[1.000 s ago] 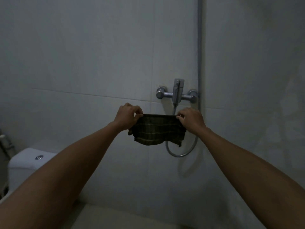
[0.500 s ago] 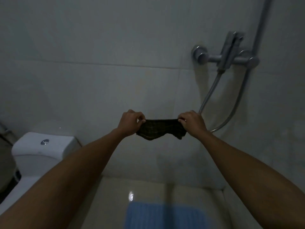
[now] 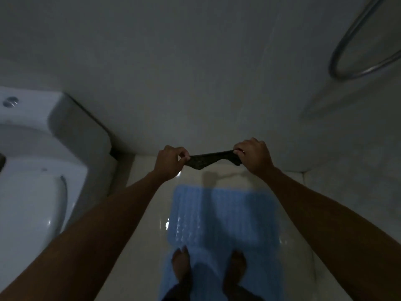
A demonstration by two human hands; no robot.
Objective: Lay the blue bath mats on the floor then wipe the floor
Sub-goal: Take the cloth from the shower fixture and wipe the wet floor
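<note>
Since the earlier frames the view has tipped from the tiled wall and shower tap down toward the floor, and both hands have lowered with it, keeping the same dark cloth stretched between them. The left hand [image 3: 171, 162] pinches one top corner of the cloth [image 3: 211, 160] with curled fingers and thumb; the right hand [image 3: 253, 156] grips the other corner the same way. The cloth hangs in the air in a shallow sag, its long axis running left to right across the person's body, level with the foot of the wall.

Directly below and nearer the person lies a blue bath mat [image 3: 219, 216], flat on the pale glossy floor [image 3: 138, 246], its long axis pointing away from the person toward the wall (crosswise to the cloth). Two bare feet stand on its near end. A strip of bare floor shows between the mat's far edge and the wall, just under the cloth.

A white toilet [image 3: 32, 170] sits to the left, and a loop of metal shower hose [image 3: 355, 51] hangs at upper right.

Judging from this, at least one mat is laid and wiping comes next: the cloth must travel straight down to the floor, both hands about equally near.
</note>
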